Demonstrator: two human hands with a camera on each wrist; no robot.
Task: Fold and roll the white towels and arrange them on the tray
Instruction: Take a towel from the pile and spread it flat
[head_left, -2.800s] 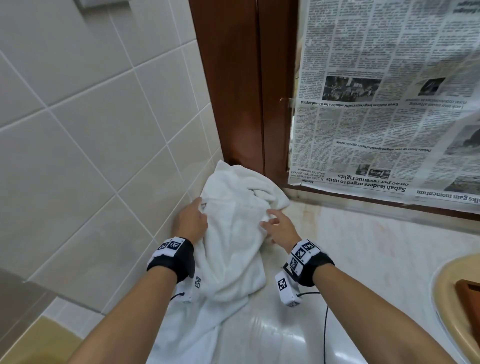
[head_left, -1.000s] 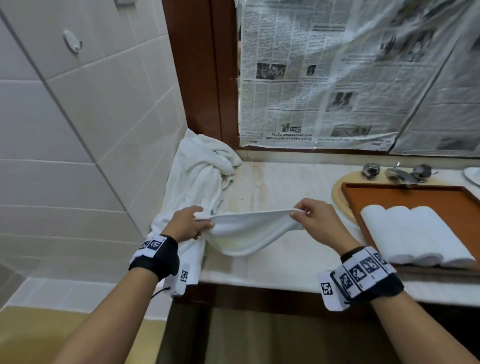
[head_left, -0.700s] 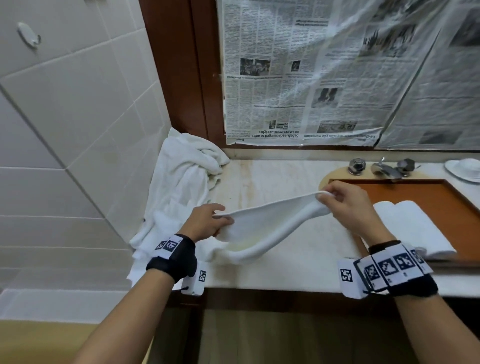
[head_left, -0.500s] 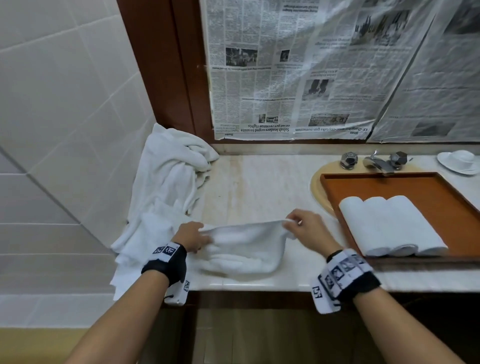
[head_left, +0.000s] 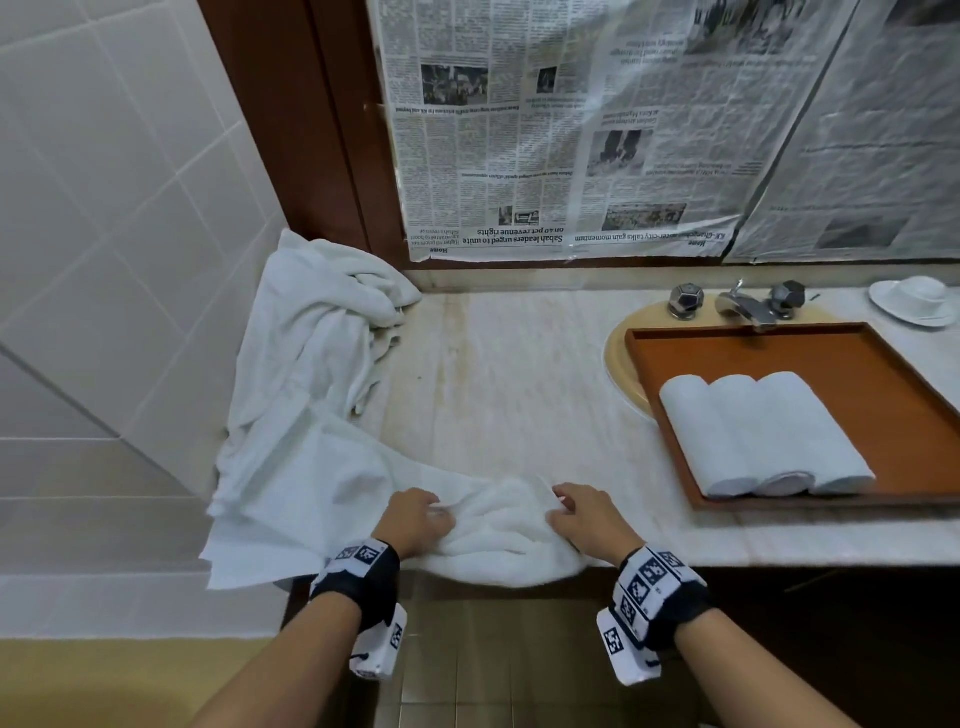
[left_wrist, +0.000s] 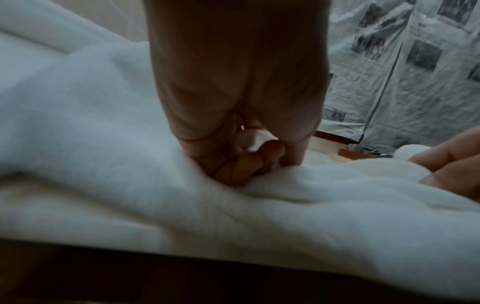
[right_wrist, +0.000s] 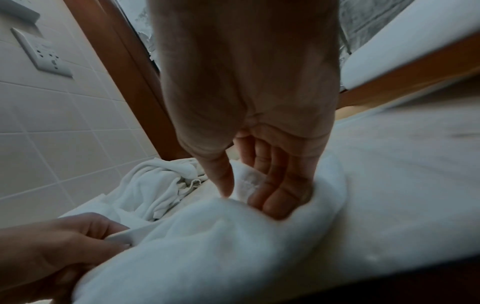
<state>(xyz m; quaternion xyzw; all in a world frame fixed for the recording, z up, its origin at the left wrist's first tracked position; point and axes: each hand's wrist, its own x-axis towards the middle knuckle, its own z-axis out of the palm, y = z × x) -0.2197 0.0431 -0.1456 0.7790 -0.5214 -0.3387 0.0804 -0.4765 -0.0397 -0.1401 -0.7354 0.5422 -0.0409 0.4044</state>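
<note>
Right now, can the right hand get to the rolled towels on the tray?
Probably yes. The right hand pinches the towel at the counter edge; bare counter lies between it and the rolled towels on the tray. It must release first.

My left grip and right grip pinch a rumpled white towel at the tabletop's near edge. More crumpled towels lie heaped against the tiled wall at left. Three rolled towels lie side by side in the brown tray at right.
</note>
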